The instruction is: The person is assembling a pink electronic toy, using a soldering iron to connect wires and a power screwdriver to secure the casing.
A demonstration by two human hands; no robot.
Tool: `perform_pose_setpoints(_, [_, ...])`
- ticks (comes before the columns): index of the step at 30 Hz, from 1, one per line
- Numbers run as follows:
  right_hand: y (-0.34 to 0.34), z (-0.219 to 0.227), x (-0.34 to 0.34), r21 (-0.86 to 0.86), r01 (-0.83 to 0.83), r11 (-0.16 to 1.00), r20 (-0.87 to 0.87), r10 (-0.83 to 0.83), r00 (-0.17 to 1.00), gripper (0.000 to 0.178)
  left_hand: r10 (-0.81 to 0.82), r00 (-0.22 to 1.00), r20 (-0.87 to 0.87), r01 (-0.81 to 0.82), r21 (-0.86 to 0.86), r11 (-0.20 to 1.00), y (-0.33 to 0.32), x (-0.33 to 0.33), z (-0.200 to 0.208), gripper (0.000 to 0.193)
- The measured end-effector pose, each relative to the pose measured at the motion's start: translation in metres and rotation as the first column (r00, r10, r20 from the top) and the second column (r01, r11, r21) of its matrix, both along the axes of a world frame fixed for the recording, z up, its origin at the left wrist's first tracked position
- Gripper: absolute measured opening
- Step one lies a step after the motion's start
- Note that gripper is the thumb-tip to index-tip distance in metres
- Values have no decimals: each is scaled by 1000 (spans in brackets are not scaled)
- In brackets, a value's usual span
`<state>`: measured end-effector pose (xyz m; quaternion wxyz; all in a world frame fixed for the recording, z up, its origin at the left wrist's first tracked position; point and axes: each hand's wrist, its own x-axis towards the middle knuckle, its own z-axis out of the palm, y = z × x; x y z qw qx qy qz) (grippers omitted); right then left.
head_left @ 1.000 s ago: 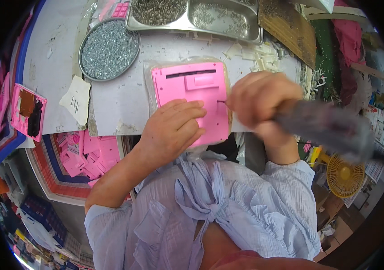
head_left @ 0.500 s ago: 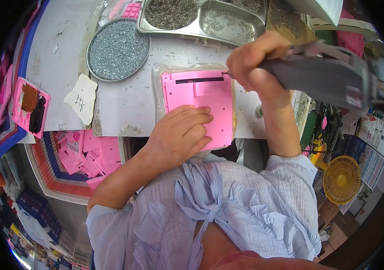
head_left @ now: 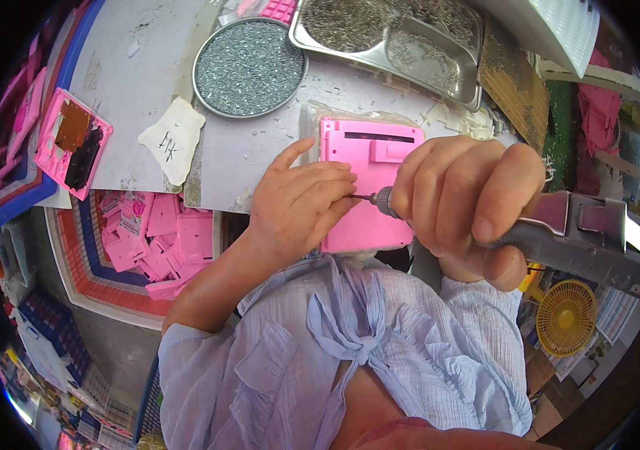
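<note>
A pink plastic casing (head_left: pixel 371 217), with a dark slot near its far edge and a raised block below that slot, lies in front of me on a clear plastic bag (head_left: pixel 311 120). My right hand (head_left: pixel 470 202) is closed around a grey electric screwdriver (head_left: pixel 586 244), held tilted nearly flat above the casing. Its thin bit points left and ends by the fingertips of my left hand (head_left: pixel 301 199). That hand is over the casing's left side, little finger lifted, thumb and forefinger drawn together at the bit's tip. Whatever they pinch is too small to make out.
A round tray (head_left: pixel 249 71) of silver screws and a metal tray (head_left: pixel 320 45) with small springs stand at the back. Left are a torn white card (head_left: pixel 174 142) and a pink part (head_left: pixel 72 142). Below it, a basket (head_left: pixel 72 277) holds pink pieces. A yellow fan (head_left: pixel 566 319) is at right.
The screwdriver's bit has moved from the casing's far right corner nearer to me and left, to my left hand's fingertips. My left fingers, flat on the casing before, have drawn together. The view has shifted.
</note>
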<state>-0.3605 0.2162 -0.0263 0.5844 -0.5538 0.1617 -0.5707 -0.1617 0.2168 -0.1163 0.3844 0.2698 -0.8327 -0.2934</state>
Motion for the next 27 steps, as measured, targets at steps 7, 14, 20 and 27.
perform_pose_setpoints(7, [-17,-1,15,-3,78,997,-34,-78,996,26,112,993,47,-107,-95,990,-24,17,-7,31])
perform_pose_setpoints(14, [-53,-40,22,-30,182,983,51,-180,982,20,536,702,469,-442,-303,844,-110,48,-23,15])
perform_pose_setpoints(20, [-49,-47,25,-58,280,958,-281,-284,917,22,514,786,343,-459,-232,857,-111,46,-35,15])
perform_pose_setpoints(27, [-50,-39,20,-88,210,974,-306,-227,925,24,546,771,329,-461,-304,834,-119,43,-39,20])
